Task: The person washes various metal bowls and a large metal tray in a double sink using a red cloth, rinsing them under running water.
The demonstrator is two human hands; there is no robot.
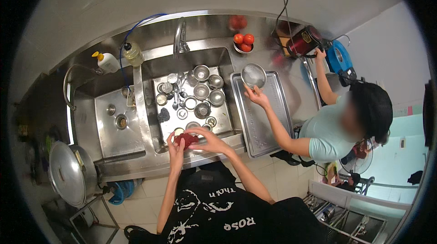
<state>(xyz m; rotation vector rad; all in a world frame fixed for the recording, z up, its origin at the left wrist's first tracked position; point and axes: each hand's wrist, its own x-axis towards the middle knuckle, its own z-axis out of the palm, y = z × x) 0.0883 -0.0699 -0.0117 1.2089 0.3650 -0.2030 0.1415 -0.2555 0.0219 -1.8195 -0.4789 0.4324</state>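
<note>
A dark red mesh scrubber is between my two hands above the front rim of the right sink basin. My left hand grips it from the left, thumb on its near face. The fingers of my right hand curve around its right side. Beyond them, several small metal bowls, round lids or tins and spoons lie in the basin. A dark grey steel-wool scourer rests at the basin's left side. Wet metal hides some details.
A co-worker on the right holds a metal bowl over a metal tray and touches a dark red electric kettle. Tomatoes, a faucet, soap bottles and a large lidded pot surround the sinks.
</note>
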